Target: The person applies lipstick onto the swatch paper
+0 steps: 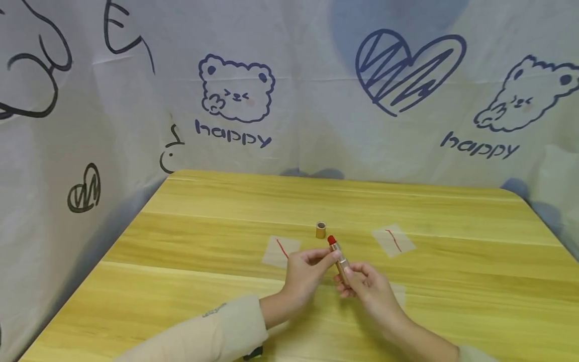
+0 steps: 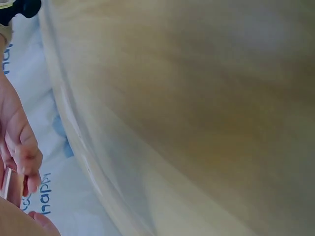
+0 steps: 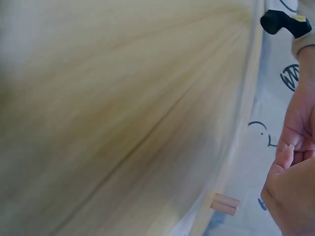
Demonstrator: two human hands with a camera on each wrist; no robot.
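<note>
A lipstick [image 1: 342, 262] with its red tip exposed is held slantwise over the table by both hands. The left hand [image 1: 304, 274] pinches its silvery upper part between thumb and fingers, just below the red tip. Lower down, the right hand [image 1: 368, 289] grips the gold base, thumb in front and fingers curled behind. The lipstick cap [image 1: 320, 230] stands upright just beyond the fingertips, its hollow end up. In the left wrist view, part of the lipstick [image 2: 14, 187] shows between the hands; the right wrist view shows the cap [image 3: 225, 203] by itself.
A paper square [image 1: 271, 250] with a red stroke lies left of the hands, another marked paper [image 1: 393, 241] lies to the right, and a third paper [image 1: 399, 294] is partly covered by the right hand. Behind the wooden table [image 1: 217, 201] hangs a white cloth [image 1: 312, 125] with drawings.
</note>
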